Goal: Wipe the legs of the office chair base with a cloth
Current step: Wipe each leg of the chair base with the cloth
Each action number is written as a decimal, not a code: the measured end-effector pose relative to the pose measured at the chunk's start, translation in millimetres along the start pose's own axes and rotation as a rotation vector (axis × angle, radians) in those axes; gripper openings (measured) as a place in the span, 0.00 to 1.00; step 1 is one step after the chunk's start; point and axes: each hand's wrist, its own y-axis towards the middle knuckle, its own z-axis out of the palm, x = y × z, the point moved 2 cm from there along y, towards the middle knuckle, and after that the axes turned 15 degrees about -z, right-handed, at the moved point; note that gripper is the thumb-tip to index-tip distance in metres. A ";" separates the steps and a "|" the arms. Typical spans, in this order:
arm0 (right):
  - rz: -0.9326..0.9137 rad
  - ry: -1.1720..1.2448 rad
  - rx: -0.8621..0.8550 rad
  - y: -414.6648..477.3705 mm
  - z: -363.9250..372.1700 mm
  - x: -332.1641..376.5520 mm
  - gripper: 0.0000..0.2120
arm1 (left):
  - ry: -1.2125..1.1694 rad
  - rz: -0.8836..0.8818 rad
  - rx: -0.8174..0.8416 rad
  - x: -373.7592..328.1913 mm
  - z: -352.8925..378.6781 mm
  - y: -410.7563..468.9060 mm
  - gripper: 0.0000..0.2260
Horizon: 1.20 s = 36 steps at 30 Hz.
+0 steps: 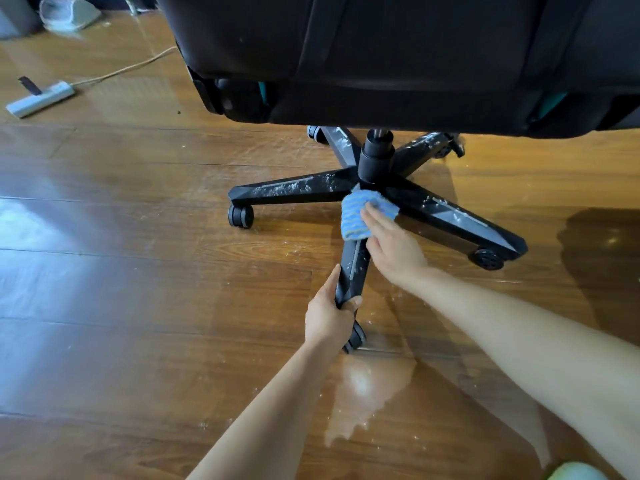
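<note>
A black office chair base (375,174) with several legs on castors stands on the wood floor, its legs streaked with white dust. The nearest leg (351,268) points toward me. My left hand (329,315) grips that leg's outer end, just above its castor. My right hand (391,242) presses a blue striped cloth (360,211) with straight fingers onto the same leg's inner end, close to the central hub. The left leg (294,190) and right leg (453,216) both carry white smears. The back legs are partly hidden under the seat.
The black chair seat (398,57) overhangs the base. A white power strip (41,98) with its cord lies on the floor at the far left. A pale slipper (67,13) sits at the top left. White specks dot the floor near the base.
</note>
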 end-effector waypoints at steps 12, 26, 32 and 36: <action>0.100 0.113 -0.018 -69.2 26.2 59.2 0.29 | 0.005 0.008 -0.001 -1.0 -1.8 -2.5 0.30; 0.127 0.092 -0.043 -35.1 8.7 41.1 0.26 | -0.053 -0.061 0.016 -3.4 -3.6 4.6 0.33; 0.014 0.108 -0.026 -91.8 28.7 79.8 0.27 | -0.042 -0.040 -0.041 0.8 -0.7 1.8 0.15; 0.059 0.033 0.006 -37.1 10.7 44.1 0.25 | -0.018 -0.028 0.009 -1.0 -5.6 0.1 0.19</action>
